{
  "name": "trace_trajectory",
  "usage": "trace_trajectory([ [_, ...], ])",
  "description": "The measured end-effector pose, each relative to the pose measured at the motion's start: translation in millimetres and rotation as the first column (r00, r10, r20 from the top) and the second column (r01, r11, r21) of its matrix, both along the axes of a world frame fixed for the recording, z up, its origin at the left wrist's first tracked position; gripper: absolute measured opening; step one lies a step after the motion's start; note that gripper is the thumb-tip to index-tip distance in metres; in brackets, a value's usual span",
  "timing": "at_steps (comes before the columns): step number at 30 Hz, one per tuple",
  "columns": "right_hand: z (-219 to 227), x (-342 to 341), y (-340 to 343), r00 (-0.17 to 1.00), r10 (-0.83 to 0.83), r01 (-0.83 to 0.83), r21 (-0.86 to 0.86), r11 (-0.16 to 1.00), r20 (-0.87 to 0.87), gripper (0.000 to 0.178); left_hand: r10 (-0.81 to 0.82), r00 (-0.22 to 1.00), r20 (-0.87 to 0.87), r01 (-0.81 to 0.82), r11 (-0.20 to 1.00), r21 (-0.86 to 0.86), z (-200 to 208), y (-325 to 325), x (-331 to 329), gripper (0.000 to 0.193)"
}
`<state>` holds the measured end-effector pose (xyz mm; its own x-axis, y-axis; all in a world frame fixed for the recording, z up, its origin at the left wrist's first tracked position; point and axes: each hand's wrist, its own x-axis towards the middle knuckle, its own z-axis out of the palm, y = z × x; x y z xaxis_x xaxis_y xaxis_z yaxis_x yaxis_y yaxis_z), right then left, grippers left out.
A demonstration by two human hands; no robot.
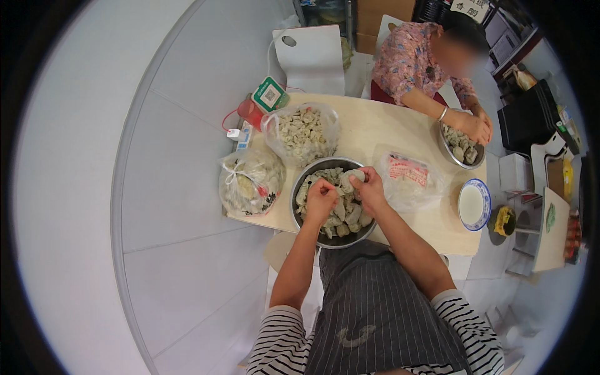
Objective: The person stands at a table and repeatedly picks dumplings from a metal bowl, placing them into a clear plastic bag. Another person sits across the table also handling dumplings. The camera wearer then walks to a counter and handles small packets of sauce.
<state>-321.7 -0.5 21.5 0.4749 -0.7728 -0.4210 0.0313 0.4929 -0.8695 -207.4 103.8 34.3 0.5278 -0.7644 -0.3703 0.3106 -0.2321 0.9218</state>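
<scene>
We sit at a pale wooden tabletop (400,134) with a metal bowl (309,177) set at its near edge, right in front of us; we take that bowl as our landmark. It is heaped with greyish-green dumplings (345,215), and both our hands are over it.

Beyond the bowl, toward the far side of the tabletop, an open clear bag (302,132) holds a large pile of pale dumplings. To the left of the bowl lies a tied plastic bag (250,181), knotted at the top and full. To the right of the bowl lies a flattened clear bag with red print (409,175), which looks nearly empty. Farther right, near the tabletop's corner, a small white dish with a blue rim (473,204) stands, and beyond it a second metal bowl (461,150) sits under the hands of another person (409,59) seated across from us.

As far as we can judge, the work is well along: one bag is full and tied off, another is well filled, yet our bowl still carries a deep heap, so a good share is left to go through.

Our left hand (320,199) is curled into a loose fist just above the heap; we cannot tell whether it holds anything. Our right hand (370,187) is closed around one dumpling (351,179), pinching it at the fingertips just over the far part of the bowl.
</scene>
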Motion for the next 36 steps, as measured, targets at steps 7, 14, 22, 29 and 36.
trace_trajectory([
  [7,11,-6,-6,0.938,0.303,-0.347,-0.439,0.829,-0.168,0.026,-0.248,0.963,0.104,0.247,0.969,0.023,17,-4,19,0.011],
  [14,20,-4,-14,0.816,0.453,-0.577,-0.451,0.681,-0.359,0.025,-0.154,0.958,0.242,0.164,0.986,-0.022,-22,3,10,0.018],
  [22,-7,9,16,0.998,0.06,-0.06,0.129,0.99,0.002,0.024,0.169,0.954,0.25,-0.141,0.982,-0.124,-19,-2,-16,0.011],
  [29,-13,9,10,0.966,-0.093,0.143,0.204,0.969,-0.24,0.025,0.317,0.891,0.326,-0.26,0.943,-0.206,-8,4,-33,0.008],
  [36,-20,-14,-12,0.995,0.077,-0.072,0.074,0.995,-0.059,0.025,0.138,0.99,0.011,-0.133,0.971,-0.197,35,15,-8,0.01],
])
